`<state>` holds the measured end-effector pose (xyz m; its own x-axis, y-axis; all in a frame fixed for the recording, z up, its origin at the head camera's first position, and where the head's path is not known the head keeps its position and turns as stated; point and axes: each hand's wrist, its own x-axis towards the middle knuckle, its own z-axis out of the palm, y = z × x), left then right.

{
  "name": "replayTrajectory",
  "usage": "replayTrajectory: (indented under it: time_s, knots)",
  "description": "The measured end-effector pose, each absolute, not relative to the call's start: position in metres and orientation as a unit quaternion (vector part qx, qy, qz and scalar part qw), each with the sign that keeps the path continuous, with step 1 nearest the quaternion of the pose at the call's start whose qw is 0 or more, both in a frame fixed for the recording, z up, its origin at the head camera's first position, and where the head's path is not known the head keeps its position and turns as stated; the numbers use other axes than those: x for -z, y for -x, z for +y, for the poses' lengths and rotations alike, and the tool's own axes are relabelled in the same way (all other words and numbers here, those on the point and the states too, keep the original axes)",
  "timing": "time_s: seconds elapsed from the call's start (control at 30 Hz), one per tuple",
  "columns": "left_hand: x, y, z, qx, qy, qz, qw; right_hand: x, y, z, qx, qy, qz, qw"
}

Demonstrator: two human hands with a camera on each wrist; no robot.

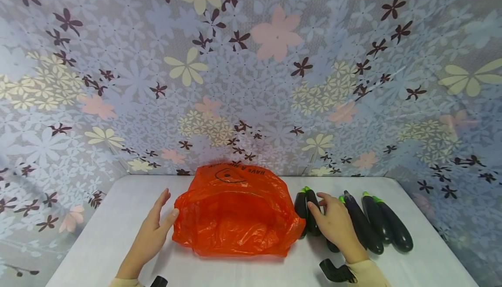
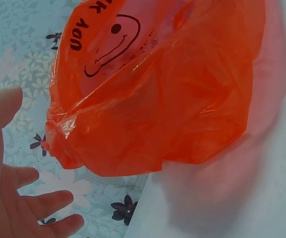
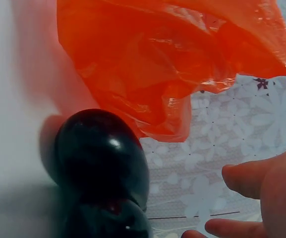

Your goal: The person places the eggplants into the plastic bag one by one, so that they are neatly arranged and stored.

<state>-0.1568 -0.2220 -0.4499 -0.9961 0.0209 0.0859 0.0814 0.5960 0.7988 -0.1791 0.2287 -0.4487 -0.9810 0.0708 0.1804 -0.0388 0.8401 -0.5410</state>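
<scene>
A red plastic bag [image 1: 239,226] with black print stands on the white table, its wide mouth facing me. My left hand [image 1: 152,230] is beside the bag's left edge, fingers spread and holding nothing. In the left wrist view a gap shows between those fingers and the bag [image 2: 182,104]. My right hand [image 1: 336,223] hovers over the eggplants, fingers loosely bent around nothing. Two dark eggplants [image 1: 312,213] lie against the bag's right side. Another eggplant [image 1: 332,246] is mostly hidden under the right hand. In the right wrist view, rounded eggplant ends [image 3: 103,153] sit beside the bag.
Right of my right hand, three more eggplants [image 1: 396,226] lie side by side. The white table [image 1: 251,274] ends at a flower-patterned cloth [image 1: 251,82] behind and at the sides. A black strap [image 1: 336,271] is at my right wrist.
</scene>
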Motion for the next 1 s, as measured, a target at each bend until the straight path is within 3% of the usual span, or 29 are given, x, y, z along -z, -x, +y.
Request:
replayTrajectory:
  time_s: [1.0]
  knots:
    - [0.459, 0.157, -0.214, 0.462, 0.012, -0.887, 0.02, 0.468, 0.196, 0.213, -0.169, -0.016, -0.979, 0.113]
